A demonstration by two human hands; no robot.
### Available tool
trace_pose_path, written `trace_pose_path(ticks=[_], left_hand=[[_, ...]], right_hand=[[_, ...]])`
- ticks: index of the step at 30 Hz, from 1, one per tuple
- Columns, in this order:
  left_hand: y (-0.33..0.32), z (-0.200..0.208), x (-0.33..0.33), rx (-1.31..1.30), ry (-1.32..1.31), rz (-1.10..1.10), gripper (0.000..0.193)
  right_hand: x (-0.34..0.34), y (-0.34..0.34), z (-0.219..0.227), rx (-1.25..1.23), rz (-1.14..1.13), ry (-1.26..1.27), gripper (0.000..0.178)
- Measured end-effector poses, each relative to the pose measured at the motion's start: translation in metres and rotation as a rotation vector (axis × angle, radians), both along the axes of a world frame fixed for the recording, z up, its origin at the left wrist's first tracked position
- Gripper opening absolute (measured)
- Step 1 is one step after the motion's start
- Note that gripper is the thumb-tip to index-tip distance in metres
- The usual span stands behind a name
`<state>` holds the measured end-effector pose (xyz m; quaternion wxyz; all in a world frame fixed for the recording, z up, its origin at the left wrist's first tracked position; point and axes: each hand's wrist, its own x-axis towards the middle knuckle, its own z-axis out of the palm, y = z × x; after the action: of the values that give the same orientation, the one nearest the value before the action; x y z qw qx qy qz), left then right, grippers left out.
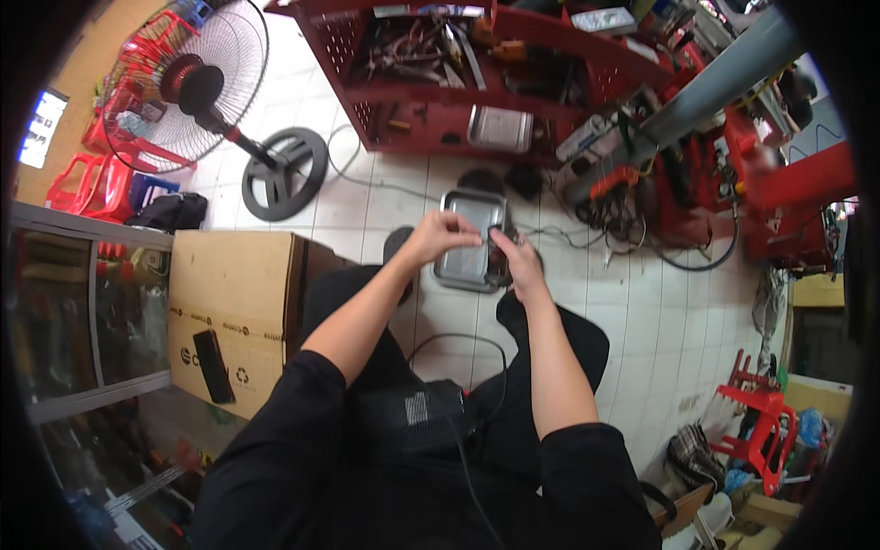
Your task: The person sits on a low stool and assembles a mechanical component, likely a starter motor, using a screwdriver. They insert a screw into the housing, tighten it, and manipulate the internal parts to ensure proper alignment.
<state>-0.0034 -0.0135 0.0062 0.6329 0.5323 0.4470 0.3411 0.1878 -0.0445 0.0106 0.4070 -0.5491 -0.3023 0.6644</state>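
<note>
Over a shallow metal tray (pixel 451 272) on the tiled floor, my two hands are close together. My left hand (pixel 443 236) is closed in a pinch above the tray's middle, its fingertips pointing toward the right hand; anything between them is too small to make out. Above the tray's right side, my right hand (pixel 521 263) is curled with its thumb up, around a small dark thing (pixel 496 252) whose kind I cannot tell. The hand hides much of it.
A red tool cart (pixel 403 115) full of hand tools stands ahead, with another metal tray (pixel 500 127) on its lower shelf. At left are a standing fan (pixel 197 87) and a cardboard box (pixel 234 275) bearing a phone (pixel 214 367). Cables (pixel 568 234) and red machinery (pixel 697 183) lie right.
</note>
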Motion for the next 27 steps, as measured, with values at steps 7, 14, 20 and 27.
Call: trace_pose_path(ticks=[7,14,20,27], left_hand=[[0.017,0.014,-0.001,-0.043,-0.183,0.066,0.018],[0.015,0.011,-0.002,-0.062,-0.208,0.101,0.020],[0.015,0.016,0.001,-0.091,-0.217,0.082,0.019],[0.014,0.012,0.000,-0.144,-0.256,0.117,0.016]], right_hand=[[0.003,0.014,0.012,0.060,0.095,0.122,0.037],[-0.007,0.010,0.014,0.201,0.122,-0.029,0.041],[0.004,0.018,0.002,-0.038,0.041,0.141,0.045],[-0.008,0.011,0.013,0.173,0.123,-0.056,0.034]])
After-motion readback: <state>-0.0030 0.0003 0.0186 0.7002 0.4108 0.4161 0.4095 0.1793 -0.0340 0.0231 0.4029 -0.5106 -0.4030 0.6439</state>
